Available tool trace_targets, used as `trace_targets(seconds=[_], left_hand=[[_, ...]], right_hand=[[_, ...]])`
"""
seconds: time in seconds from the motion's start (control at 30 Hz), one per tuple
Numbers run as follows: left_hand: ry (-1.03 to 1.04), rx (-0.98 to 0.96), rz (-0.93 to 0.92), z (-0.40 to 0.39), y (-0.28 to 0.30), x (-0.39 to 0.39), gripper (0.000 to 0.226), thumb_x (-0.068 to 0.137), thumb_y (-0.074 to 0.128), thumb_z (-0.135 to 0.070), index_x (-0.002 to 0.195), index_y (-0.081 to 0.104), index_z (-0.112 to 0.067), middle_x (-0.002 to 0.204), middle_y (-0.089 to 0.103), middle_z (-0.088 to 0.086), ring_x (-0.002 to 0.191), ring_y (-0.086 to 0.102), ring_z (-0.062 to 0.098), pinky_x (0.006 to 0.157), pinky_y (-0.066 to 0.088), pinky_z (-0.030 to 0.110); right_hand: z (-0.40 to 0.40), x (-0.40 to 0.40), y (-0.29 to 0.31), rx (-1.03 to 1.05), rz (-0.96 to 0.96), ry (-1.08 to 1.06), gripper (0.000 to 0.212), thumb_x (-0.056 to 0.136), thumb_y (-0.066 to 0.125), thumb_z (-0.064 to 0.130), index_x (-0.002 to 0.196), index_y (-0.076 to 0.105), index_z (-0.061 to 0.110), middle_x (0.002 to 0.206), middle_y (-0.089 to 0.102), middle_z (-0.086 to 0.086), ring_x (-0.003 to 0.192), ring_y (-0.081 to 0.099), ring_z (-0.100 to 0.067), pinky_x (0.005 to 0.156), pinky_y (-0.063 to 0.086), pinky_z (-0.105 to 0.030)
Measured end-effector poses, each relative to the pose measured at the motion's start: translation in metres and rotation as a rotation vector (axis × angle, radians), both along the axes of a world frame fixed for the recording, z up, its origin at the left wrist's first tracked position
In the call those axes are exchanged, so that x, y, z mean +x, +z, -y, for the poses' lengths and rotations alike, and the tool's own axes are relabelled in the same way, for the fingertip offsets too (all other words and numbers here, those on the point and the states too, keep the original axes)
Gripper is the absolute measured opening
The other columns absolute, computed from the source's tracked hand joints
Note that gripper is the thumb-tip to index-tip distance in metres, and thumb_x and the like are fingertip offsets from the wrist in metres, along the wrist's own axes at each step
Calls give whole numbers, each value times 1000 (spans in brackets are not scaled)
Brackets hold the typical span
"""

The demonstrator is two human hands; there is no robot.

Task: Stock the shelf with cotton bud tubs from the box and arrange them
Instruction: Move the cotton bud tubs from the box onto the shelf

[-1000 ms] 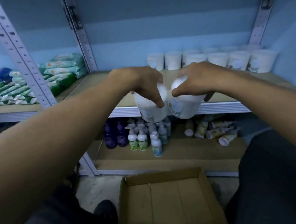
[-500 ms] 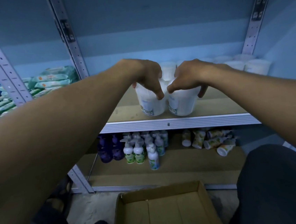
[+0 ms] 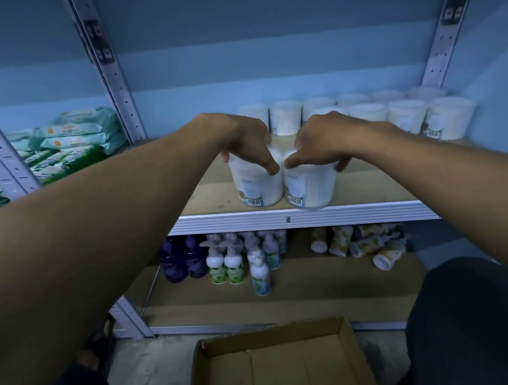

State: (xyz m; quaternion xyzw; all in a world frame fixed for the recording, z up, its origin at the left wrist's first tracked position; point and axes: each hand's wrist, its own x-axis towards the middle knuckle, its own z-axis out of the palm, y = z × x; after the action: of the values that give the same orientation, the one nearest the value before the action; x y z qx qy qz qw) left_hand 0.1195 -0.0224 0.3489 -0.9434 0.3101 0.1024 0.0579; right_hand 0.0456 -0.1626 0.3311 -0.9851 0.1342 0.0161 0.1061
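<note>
Two white cotton bud tubs stand side by side at the front edge of the wooden shelf (image 3: 206, 199). My left hand (image 3: 245, 141) grips the top of the left tub (image 3: 256, 185). My right hand (image 3: 319, 141) grips the top of the right tub (image 3: 310, 188). Both tubs are upright, touch each other and rest on the shelf board. Several more tubs (image 3: 407, 115) stand in rows at the back right of the same shelf. The cardboard box (image 3: 274, 369) lies open on the floor below me, with nothing visible inside.
Wipe packs (image 3: 80, 133) are stacked on the shelf bay to the left, behind a metal upright (image 3: 108, 66). Pump bottles (image 3: 232, 262) and fallen tubes (image 3: 364, 243) fill the lower shelf. My dark-trousered knees flank the box.
Both hands carried the two tubs up from in front of the shelf edge and onto the shelf board, where they now rest.
</note>
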Motion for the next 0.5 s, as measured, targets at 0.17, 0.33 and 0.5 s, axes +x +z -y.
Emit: trace_targets(seconds=[0.17, 0.33, 0.5], left_hand=[[12, -67, -23, -2, -3, 4, 84, 79, 71, -56, 150, 39, -24, 152, 39, -4, 117, 55, 27, 91, 57, 40], [-55, -71, 24, -8, -10, 5, 87, 70, 82, -52, 145, 44, -30, 148, 44, -6, 128, 49, 24, 102, 50, 43], [-108, -116, 92, -12, -14, 6, 82, 71, 84, -48, 142, 50, -28, 145, 49, -6, 131, 47, 21, 107, 43, 38]], right_hand=[[9, -10, 3, -95, -17, 137, 78, 73, 75, 64, 140, 49, 33, 144, 48, 2, 125, 50, -25, 94, 51, -38], [12, -10, -14, -151, 30, 202, 68, 68, 88, 38, 127, 54, 41, 131, 53, -2, 117, 53, -25, 88, 49, -39], [15, -2, -21, -156, 76, 187, 66, 71, 87, 33, 128, 54, 41, 130, 55, -2, 115, 55, -27, 74, 42, -33]])
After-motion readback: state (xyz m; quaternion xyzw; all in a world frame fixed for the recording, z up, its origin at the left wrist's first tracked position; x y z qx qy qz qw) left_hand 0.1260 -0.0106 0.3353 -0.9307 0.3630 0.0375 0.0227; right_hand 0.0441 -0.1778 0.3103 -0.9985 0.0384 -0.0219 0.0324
